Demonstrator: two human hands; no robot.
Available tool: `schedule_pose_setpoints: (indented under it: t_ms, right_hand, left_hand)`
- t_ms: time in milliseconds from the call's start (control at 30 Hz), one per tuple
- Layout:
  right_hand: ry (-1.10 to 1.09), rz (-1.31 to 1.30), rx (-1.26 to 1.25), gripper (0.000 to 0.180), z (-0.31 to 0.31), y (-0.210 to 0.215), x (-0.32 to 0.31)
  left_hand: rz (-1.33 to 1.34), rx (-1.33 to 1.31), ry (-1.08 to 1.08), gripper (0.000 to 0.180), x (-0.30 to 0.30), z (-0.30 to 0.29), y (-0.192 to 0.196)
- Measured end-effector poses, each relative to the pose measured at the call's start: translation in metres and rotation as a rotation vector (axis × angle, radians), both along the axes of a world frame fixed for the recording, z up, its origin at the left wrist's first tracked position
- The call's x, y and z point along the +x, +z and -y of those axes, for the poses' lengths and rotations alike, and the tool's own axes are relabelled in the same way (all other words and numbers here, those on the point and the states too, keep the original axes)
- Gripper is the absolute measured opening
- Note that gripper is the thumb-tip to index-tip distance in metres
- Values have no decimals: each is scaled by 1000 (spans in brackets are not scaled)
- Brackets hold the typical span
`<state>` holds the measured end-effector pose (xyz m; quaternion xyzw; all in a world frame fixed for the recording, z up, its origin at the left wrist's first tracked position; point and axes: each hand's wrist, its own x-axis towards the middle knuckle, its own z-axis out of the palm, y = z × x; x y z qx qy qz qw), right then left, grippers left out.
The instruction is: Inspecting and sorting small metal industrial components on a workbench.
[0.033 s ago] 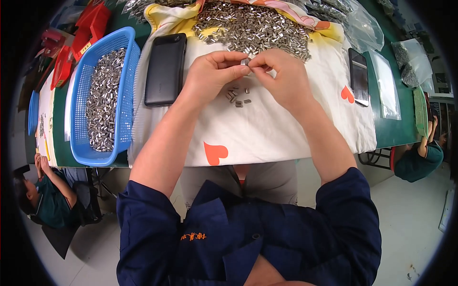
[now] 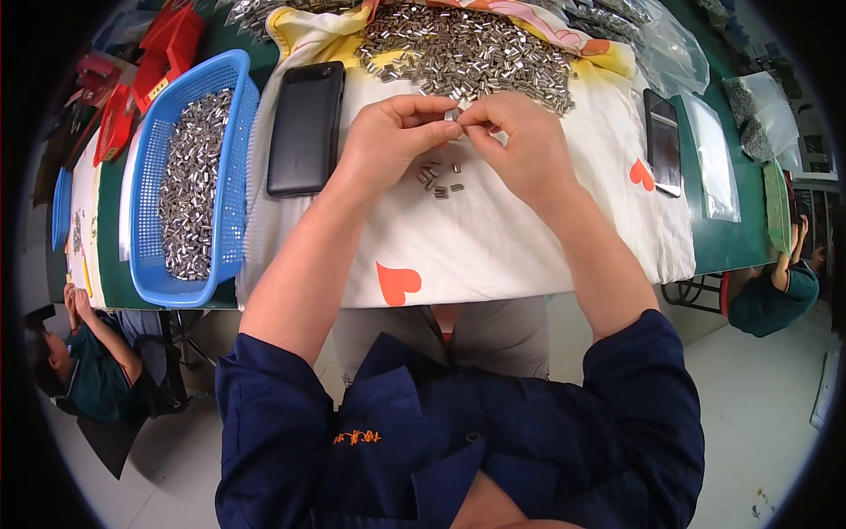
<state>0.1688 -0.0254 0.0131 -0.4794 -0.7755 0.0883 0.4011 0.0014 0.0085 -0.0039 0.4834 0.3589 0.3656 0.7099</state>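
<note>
Over the white cloth (image 2: 493, 251) we see the left hand (image 2: 381, 141) pinching a small metal piece (image 2: 452, 115), the right hand (image 2: 526, 145) nearly closed against it, grip unclear, the piece's direction and long axis too covered to tell.

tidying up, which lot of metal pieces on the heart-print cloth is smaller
The small scatter, near side of the left hand and right hand; the heap beyond them holds more.

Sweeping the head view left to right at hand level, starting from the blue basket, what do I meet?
Blue perforated plastic basket of small metal pieces → thick black rectangular device → left hand → right hand → slim black rectangular phone → flat clear plastic bag.
</note>
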Motion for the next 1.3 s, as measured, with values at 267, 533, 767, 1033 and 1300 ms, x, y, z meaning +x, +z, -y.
schedule_pose_setpoints:
  t_ms: [267, 533, 767, 1033, 1300]
  right_hand:
    - [20, -174, -243, 8, 4, 8, 4]
    - [0, -163, -520, 14, -9, 13, 20]
    - [-189, 301, -3, 9, -23, -17, 18]
    - [-157, 333, -37, 8, -21, -13, 19]
    - [32, -236, -510, 7, -4, 13, 10]
  left_hand:
    - [-2, 17, -18, 27, -1, -1, 1]
    - [-139, 33, -122, 28, 1, 3, 7]
    - [-127, 58, -116, 27, 1, 1, 0]
    - [-31, 21, -47, 24, 2, 1, 3]
    - [7, -27, -6, 26, 0, 0, 2]
